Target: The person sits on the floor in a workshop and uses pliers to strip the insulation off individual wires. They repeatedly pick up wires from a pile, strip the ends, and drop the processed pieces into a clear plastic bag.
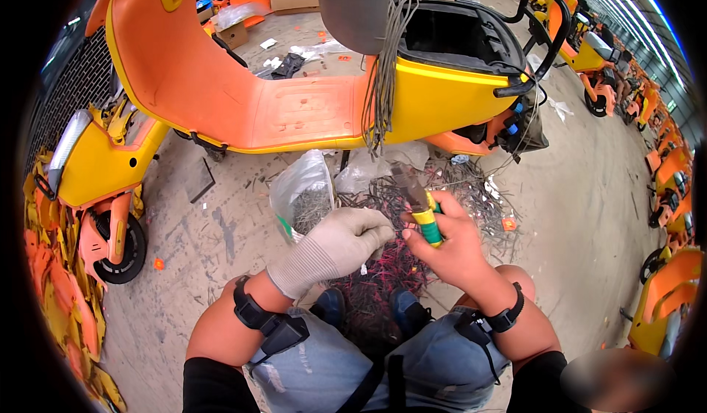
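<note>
My left hand [351,242], in a light grey knit glove, has its fingertips pinched near my right fingers; a thin strand seems to lie between the two hands, too small to tell clearly. Bare, my right hand [455,242] holds pliers [424,214] with green and yellow taped handles, their blurred jaws pointing up and away. Left of the pliers stands an open clear plastic bag [309,203] of short grey wire-like pieces. A bundle of long grey strands [383,76] hangs over the orange and yellow scooter body [309,109] beyond my hands.
Dark and pink scraps [386,264] litter the floor between my shoes. Another scooter [105,170] stands at left beside piled yellow and orange panels [61,280]. Cardboard boxes [295,1] lie beyond the scooter. More scooters [671,302] line the right side, with a person farther back.
</note>
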Motion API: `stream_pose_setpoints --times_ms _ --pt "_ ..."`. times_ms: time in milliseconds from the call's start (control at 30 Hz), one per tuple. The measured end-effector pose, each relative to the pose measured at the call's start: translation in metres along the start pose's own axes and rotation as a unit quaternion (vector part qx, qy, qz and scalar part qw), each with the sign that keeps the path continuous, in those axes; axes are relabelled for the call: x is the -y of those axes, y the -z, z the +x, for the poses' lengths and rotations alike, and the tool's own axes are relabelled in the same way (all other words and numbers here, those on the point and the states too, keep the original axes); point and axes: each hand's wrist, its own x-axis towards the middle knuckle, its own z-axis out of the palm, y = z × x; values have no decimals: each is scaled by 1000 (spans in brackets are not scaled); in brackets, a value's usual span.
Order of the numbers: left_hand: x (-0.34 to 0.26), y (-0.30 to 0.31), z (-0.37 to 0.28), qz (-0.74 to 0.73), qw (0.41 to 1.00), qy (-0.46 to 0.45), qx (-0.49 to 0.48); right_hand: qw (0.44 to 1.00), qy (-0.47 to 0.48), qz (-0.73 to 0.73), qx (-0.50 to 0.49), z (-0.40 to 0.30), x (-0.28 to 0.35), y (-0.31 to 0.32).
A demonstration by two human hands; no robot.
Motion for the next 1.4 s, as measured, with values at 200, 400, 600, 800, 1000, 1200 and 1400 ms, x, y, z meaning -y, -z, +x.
stream_pose_setpoints --times_ms 200,400,600,800,1000,1200,1400 --pt "1 -2 2 -74 997 20 8 999 33 -6 -5 -1 -4 -4" --pt "-10 5 -4 -131 990 46 29 998 -33 59 8 -5 -9 -3" --pt "-12 10 -8 -163 985 51 21 998 -36 42 6 -6 -10 4" --pt "-6 32 -9 -179 980 62 -59 996 -65 18 -61 -1 -16 19" --pt "11 37 -7 -208 971 53 -107 975 -198 61 -86 9 -16 35" --pt "-1 26 -1 -184 978 38 -91 977 -180 82 -79 10 -13 21" --pt "-6 23 0 -274 950 16 -148 974 -204 93 32 0 -11 14"
